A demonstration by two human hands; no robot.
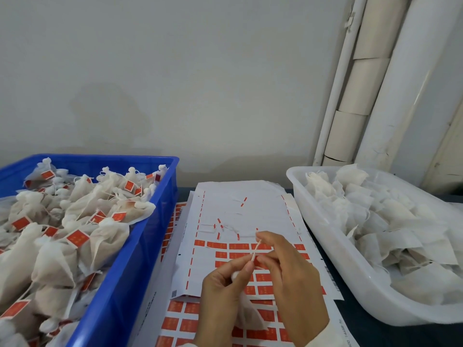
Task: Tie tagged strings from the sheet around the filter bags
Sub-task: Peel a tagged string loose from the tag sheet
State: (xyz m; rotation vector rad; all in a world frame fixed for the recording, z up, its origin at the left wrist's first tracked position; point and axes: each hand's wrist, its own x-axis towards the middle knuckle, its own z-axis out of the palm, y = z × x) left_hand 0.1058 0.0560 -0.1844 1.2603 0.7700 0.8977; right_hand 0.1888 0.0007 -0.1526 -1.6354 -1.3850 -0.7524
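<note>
Two hands over the worktop (370,329). Left hand (223,296) grip pinches the gathered neck of one filter bag (246,314), which hangs below the fingers, over the sheets. Right hand (290,279) grip pinches one string (256,250), pulled taut up from the bag neck. Two tag sheets visible: top sheet (240,211), upper rows stripped, red tags left lower down; second sheet (175,319) under it. Two bins: blue crate (140,246) left, piled with tied tagged bags, too many to count; white tub (333,249) right, heaped with untied bags.
</note>
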